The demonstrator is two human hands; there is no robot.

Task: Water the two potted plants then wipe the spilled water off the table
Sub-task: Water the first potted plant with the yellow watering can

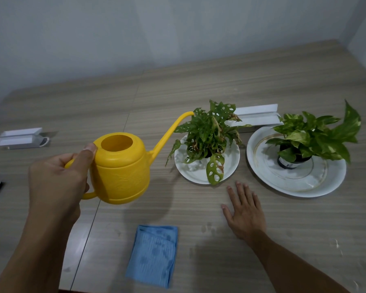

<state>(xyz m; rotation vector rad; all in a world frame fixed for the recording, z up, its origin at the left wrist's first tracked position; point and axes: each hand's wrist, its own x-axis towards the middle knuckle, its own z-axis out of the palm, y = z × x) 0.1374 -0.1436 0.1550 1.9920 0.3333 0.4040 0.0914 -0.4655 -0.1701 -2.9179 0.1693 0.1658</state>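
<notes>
Yellow watering can (120, 172) aloft, spout over holey-leaved plant (207, 136); pothos (311, 136) right; blue cloth (154, 254) folded.

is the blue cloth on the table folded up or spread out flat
Folded. The blue cloth lies as a compact rectangle on the table, with a layered edge showing along its right side. Neither hand touches it.

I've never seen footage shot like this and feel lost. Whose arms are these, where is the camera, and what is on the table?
There is one picture, taken by a camera worn on a person's head, looking down at their own bare hands. The left hand grips the handle of a yellow watering can, its spout reaching the holey-leaved plant on a small white plate. The right hand rests flat and empty on the wooden table. A second plant stands on a larger plate, and a folded blue cloth lies near the front edge.
</notes>
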